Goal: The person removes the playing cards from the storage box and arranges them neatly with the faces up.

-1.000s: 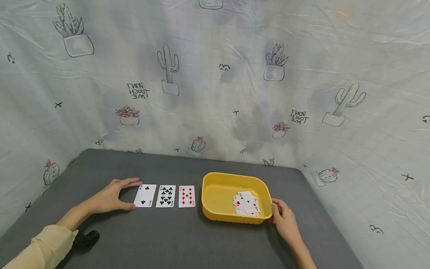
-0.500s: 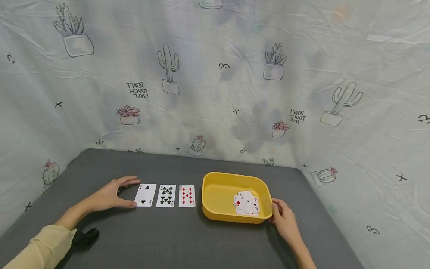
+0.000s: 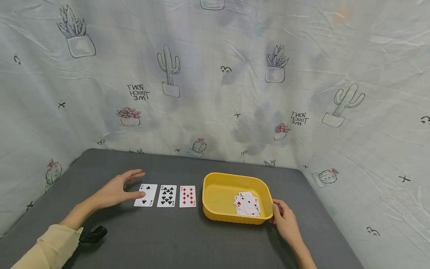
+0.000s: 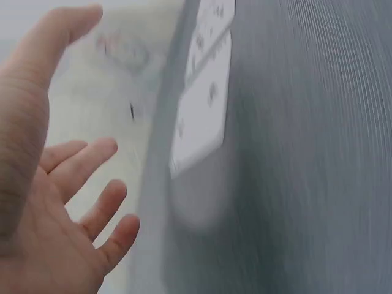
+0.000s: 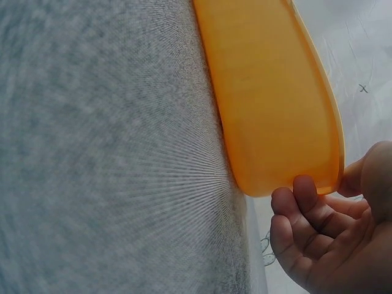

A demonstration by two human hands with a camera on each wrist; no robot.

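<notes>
On the grey worktop [image 3: 151, 243], the yellow tray [image 3: 220, 194] stays put, its right end still pinched in the right hand's fingers. The right hand [image 3: 285, 222] is unchanged. The left hand [image 3: 112, 192] has risen from the two of clubs [image 3: 148, 198], which it framed half a second ago; its fingers are spread, holding nothing, the thumb now above that card. The two of clubs lies leftmost, unmoved, in a row of three cards left of the tray.

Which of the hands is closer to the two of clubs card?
The left. The left hand hovers at the left edge of the two of clubs, thumb above it. The right hand holds the yellow tray's right end, beyond the diamonds card.
</notes>
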